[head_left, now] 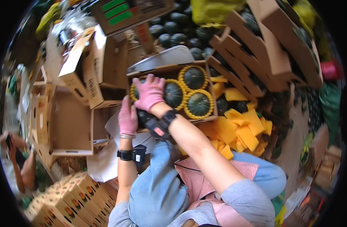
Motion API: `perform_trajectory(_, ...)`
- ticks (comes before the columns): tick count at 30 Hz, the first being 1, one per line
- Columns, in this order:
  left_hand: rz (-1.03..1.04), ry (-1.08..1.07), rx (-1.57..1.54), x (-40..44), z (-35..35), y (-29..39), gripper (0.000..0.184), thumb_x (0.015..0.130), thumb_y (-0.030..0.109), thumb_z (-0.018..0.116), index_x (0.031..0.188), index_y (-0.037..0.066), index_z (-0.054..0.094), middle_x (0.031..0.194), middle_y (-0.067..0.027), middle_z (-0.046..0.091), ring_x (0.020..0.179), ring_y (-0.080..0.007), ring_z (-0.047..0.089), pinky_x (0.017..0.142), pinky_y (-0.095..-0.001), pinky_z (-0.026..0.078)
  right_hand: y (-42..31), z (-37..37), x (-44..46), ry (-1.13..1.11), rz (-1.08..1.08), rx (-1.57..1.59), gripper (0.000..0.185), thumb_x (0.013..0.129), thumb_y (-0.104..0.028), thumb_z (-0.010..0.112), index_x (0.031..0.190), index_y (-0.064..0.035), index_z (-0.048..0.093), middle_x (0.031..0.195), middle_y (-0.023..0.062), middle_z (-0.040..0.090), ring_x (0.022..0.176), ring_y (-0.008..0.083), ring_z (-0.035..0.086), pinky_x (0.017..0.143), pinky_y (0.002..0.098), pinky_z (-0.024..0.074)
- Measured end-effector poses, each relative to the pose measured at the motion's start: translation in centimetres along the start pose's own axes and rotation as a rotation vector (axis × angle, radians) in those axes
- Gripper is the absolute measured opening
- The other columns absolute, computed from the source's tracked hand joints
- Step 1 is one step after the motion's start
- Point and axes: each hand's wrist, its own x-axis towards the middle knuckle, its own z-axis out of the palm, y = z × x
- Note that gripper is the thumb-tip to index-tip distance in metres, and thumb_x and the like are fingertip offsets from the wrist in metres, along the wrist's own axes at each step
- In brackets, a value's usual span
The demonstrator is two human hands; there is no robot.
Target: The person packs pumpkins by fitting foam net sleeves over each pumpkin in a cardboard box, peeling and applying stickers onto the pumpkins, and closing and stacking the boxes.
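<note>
My right hand [149, 94], in a pink glove, lies with spread fingers over a squash [137, 91] at the left end of a cardboard box [213, 72], covering most of it. My left hand [127, 120], gloved too, is upright by the box's left front corner with its fingers stretched out. Three dark green squashes show plainly in yellow foam nets: one in the middle [173, 94], one at the back right [194, 78] and one at the front right [198, 104]. Another dark squash [144, 116] shows partly below my right hand; its net cannot be made out.
Yellow foam nets [241, 128] are heaped right of the box. Behind it are a grey tray [162, 58], a scale display [116, 13] and loose squashes [173, 28]. Open cartons [71, 121] stand left; folded cardboard [253, 49] leans right. Another person [20, 162] sits at far left.
</note>
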Motion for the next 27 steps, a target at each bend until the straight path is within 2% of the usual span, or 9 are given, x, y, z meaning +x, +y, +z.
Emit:
perform_trajectory(5,0.326,0.196,0.471,0.7,-2.0,4.7,0.052,0.077,0.022,0.071,0.123,0.009,0.053,0.117,-0.0118,0.058,0.107,-0.0353,0.054,0.093,-0.0448,0.042,2.5,-0.7,-0.9,0.225,-0.084,-0.004,0.083,0.062,-0.053,0.074,0.134,-0.0258,0.041,0.126,0.0252,0.044,0.115,0.0409,0.044,0.101,0.0572,0.0273)
perform_trajectory(7,0.443,0.064,0.525,-0.6,-3.1,7.0,0.059,0.065,0.028,0.078,0.118,0.014,0.054,0.112,-0.0072,0.057,0.108,-0.0312,0.050,0.092,-0.0467,0.037,6.7,-5.4,-4.8,0.359,-0.184,0.223,0.071,0.069,-0.048,0.070,0.129,-0.0191,0.045,0.117,0.0193,0.051,0.109,0.0350,0.048,0.091,0.0524,0.0374)
perform_trajectory(9,0.301,-0.150,0.680,-1.5,-2.6,9.0,0.066,0.061,0.036,0.080,0.118,0.016,0.052,0.108,-0.0065,0.058,0.105,-0.0278,0.049,0.089,-0.0449,0.034,12.3,-6.7,-9.3,0.820,-0.121,0.233,0.032,0.073,-0.021,0.068,0.101,-0.0092,0.059,0.091,0.0112,0.057,0.090,0.0292,0.054,0.080,0.0402,0.0433)
perform_trajectory(11,0.114,-0.304,0.816,-1.3,-1.1,8.8,0.073,0.061,0.038,0.081,0.121,0.013,0.048,0.105,-0.0079,0.060,0.103,-0.0290,0.051,0.084,-0.0437,0.036,17.8,-5.1,-14.7,0.782,0.288,0.086,0.022,0.073,-0.009,0.062,0.095,-0.0067,0.059,0.093,0.0138,0.058,0.090,0.0329,0.054,0.083,0.0422,0.0434)
perform_trajectory(13,0.022,-0.374,0.868,-0.5,-0.7,9.6,0.077,0.059,0.045,0.081,0.120,0.011,0.047,0.098,-0.0080,0.062,0.103,-0.0274,0.051,0.082,-0.0429,0.035,21.9,-3.0,-19.5,0.412,0.546,0.029,0.034,0.071,-0.013,0.062,0.104,-0.0068,0.056,0.106,0.0163,0.055,0.102,0.0368,0.051,0.092,0.0446,0.0416)
perform_trajectory(15,0.027,-0.380,0.908,-0.2,0.1,9.3,0.080,0.058,0.049,0.080,0.118,0.011,0.043,0.096,-0.0098,0.063,0.104,-0.0275,0.050,0.087,-0.0437,0.033,23.2,-1.7,-21.9,0.101,0.541,-0.048,0.054,0.067,-0.021,0.069,0.116,-0.0079,0.051,0.116,0.0176,0.050,0.110,0.0397,0.045,0.096,0.0448,0.0405)
perform_trajectory(19,0.079,-0.382,0.798,0.5,-0.8,9.1,0.081,0.054,0.044,0.079,0.119,0.010,0.043,0.097,-0.0122,0.062,0.104,-0.0287,0.050,0.095,-0.0446,0.028,23.2,-2.2,-21.5,-0.134,0.636,-0.113,0.038,0.068,-0.021,0.070,0.104,-0.0101,0.063,0.111,0.0152,0.056,0.107,0.0352,0.052,0.092,0.0413,0.0438)
perform_trajectory(23,0.125,-0.325,0.450,0.9,-2.5,9.1,0.083,0.050,0.043,0.078,0.118,0.008,0.043,0.099,-0.0109,0.057,0.100,-0.0289,0.053,0.099,-0.0430,0.026,24.1,-3.2,-21.9,-0.051,0.581,0.033,0.029,0.069,-0.019,0.068,0.097,-0.0104,0.065,0.098,0.0164,0.062,0.093,0.0352,0.059,0.082,0.0394,0.0482)
perform_trajectory(27,0.504,-0.065,0.218,1.9,-2.7,13.4,0.078,0.050,0.041,0.079,0.113,0.010,0.045,0.093,-0.0085,0.055,0.093,-0.0278,0.052,0.096,-0.0420,0.028,25.1,-3.4,-22.4,-0.088,0.589,0.133,0.022,0.068,-0.020,0.065,0.085,-0.0070,0.059,0.091,0.0177,0.062,0.091,0.0351,0.059,0.078,0.0395,0.0474)
